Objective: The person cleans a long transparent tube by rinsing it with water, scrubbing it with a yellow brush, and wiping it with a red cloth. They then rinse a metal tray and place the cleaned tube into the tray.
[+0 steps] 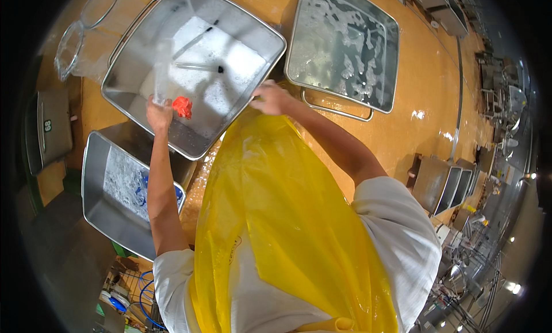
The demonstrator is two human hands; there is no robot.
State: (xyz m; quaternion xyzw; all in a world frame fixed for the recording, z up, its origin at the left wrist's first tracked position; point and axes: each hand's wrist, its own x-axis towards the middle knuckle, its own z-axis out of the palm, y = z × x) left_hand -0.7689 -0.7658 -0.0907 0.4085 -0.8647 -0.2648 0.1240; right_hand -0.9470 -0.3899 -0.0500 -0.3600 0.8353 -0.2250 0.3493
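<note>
My left hand point(159, 113) is over the near left part of a large steel tub point(254, 14), closed around a clear, motion-blurred tube-like piece point(162, 70). Beside its fingers is a crumpled orange-red scrubber point(183, 107); whether the hand grips it too is unclear. Foamy water point(241, 57) fills the tub's bottom. In it lie two slim clear rods with black ends, one rod point(194, 42) slanting and the other rod point(196, 67) nearly level. My right hand point(272, 98) is at the tub's near right rim, above my yellow apron point(276, 173), fingers bent and blurred.
A second steel tub point(396, 44) of sudsy water stands to the right. Lower left, a smaller steel bin point(108, 229) contains suds and blue items. Clear round-rimmed containers point(69, 48) sit at upper left. The orange floor point(422, 91) is wet.
</note>
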